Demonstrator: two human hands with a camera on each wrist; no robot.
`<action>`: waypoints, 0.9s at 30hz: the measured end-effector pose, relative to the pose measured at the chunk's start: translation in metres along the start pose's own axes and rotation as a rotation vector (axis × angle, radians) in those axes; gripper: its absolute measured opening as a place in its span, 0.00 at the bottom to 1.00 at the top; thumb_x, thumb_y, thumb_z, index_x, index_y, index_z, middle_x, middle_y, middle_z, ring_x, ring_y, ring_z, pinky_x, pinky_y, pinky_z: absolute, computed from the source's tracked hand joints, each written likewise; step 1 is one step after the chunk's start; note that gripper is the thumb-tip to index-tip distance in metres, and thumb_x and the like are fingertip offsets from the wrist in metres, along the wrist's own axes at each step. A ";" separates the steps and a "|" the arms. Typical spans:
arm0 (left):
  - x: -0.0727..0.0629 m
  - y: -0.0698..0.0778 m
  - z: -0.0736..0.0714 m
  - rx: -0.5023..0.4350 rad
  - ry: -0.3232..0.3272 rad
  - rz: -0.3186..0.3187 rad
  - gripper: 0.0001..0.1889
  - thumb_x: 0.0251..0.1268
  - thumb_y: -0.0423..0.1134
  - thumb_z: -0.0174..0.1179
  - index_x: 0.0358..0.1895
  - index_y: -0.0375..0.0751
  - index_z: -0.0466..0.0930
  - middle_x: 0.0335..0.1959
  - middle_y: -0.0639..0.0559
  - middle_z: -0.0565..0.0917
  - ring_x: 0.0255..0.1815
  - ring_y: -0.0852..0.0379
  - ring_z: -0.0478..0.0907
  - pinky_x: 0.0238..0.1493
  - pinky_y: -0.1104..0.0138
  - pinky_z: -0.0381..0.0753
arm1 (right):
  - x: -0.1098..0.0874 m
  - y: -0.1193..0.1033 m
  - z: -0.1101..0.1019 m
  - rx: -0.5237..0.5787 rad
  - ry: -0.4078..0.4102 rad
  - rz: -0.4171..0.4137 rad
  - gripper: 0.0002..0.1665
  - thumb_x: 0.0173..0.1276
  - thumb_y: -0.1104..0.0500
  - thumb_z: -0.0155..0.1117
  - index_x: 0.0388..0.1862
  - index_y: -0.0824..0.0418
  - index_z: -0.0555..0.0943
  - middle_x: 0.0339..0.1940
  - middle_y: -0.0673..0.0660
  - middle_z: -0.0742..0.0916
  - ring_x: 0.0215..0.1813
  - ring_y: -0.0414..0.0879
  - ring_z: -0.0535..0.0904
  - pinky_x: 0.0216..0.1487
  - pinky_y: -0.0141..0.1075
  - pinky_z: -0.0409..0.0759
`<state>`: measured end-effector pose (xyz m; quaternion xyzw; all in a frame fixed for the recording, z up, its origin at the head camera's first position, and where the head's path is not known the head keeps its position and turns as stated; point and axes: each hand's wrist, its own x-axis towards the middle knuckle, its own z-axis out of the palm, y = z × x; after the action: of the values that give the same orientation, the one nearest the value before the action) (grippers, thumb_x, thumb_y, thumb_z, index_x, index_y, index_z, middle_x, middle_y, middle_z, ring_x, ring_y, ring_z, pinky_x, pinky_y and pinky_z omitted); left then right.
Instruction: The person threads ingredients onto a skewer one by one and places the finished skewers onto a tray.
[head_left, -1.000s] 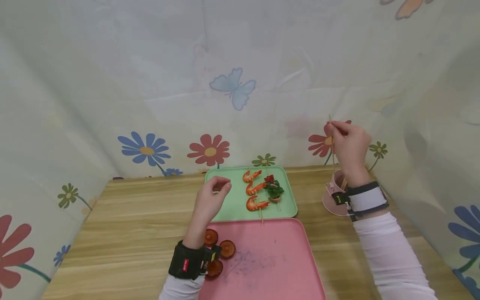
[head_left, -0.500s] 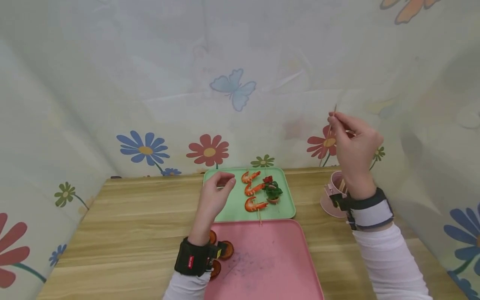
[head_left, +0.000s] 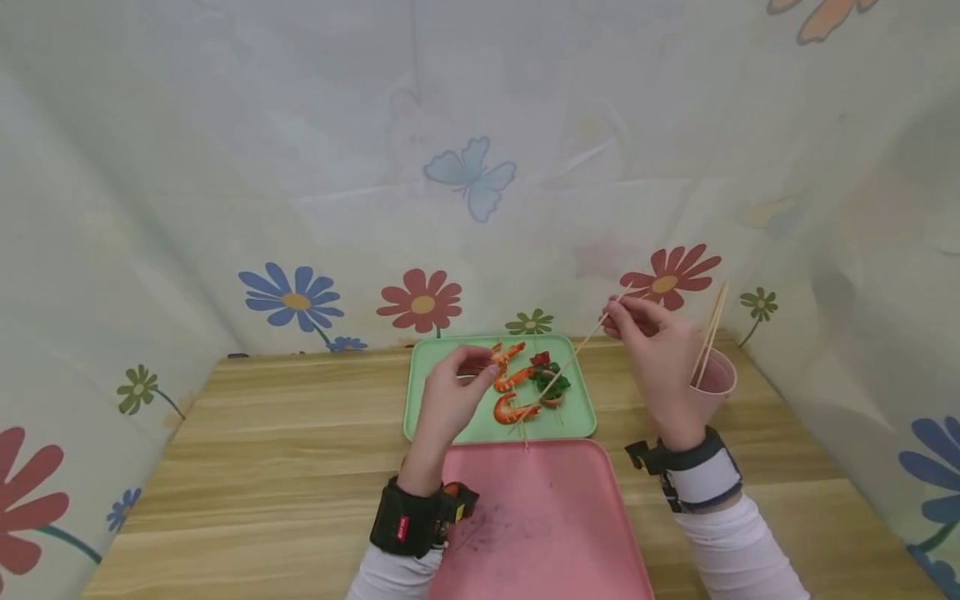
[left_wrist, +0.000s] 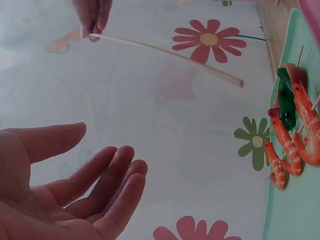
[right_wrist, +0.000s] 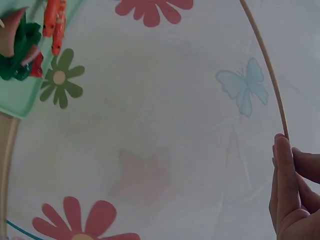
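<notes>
My right hand (head_left: 663, 362) pinches a thin wooden skewer (head_left: 576, 357) near its upper end, between thumb and fingertips. The bare stick slants down leftward in the head view, over the right part of the green tray (head_left: 582, 410). Held above that tray's left part, my left hand (head_left: 453, 398) has relaxed, slightly bent fingers and nothing in its grasp; the left wrist view shows the gap between its thumb and fingers. On the green tray lie a skewer of orange shrimp (head_left: 514, 410) and a skewer with green leafy and red pieces (left_wrist: 286, 102).
A pink tray (head_left: 558, 525) lies nearer the person, its left edge partly behind the left forearm. A brown round piece is mostly hidden there by the wrist strap. At right, a pink cup (head_left: 729, 390) holds several upright skewers (head_left: 711, 329). Flowered cloth surrounds the wooden table (head_left: 285, 467).
My right hand has carried the skewer left and down from above the cup, tilting it toward the green tray. My left hand has shifted slightly right. Cup and its skewers are now uncovered.
</notes>
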<state>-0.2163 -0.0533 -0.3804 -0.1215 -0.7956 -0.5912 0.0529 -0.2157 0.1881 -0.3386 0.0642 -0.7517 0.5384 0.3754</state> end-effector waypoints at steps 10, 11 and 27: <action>-0.012 0.006 0.038 0.131 -0.143 0.049 0.13 0.64 0.42 0.61 0.50 0.46 0.82 0.45 0.52 0.83 0.44 0.58 0.79 0.44 0.68 0.80 | -0.037 -0.013 0.010 0.037 -0.098 0.196 0.12 0.63 0.66 0.64 0.40 0.76 0.82 0.33 0.72 0.86 0.28 0.34 0.85 0.32 0.30 0.83; -0.013 0.007 0.040 0.142 -0.150 0.049 0.13 0.64 0.42 0.61 0.49 0.46 0.82 0.44 0.53 0.83 0.42 0.58 0.79 0.42 0.69 0.80 | -0.039 -0.012 0.011 0.046 -0.101 0.204 0.12 0.63 0.67 0.64 0.40 0.77 0.82 0.33 0.73 0.86 0.28 0.34 0.85 0.32 0.30 0.83; -0.017 0.006 0.052 0.182 -0.141 0.052 0.03 0.62 0.37 0.62 0.37 0.50 0.84 0.32 0.58 0.83 0.32 0.64 0.77 0.32 0.72 0.76 | -0.051 -0.015 0.013 0.130 -0.128 0.238 0.11 0.63 0.67 0.64 0.40 0.75 0.82 0.34 0.73 0.86 0.29 0.36 0.86 0.34 0.33 0.83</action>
<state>-0.1954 -0.0039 -0.3942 -0.1783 -0.8441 -0.5051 0.0230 -0.1791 0.1551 -0.3614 0.0331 -0.7401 0.6214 0.2551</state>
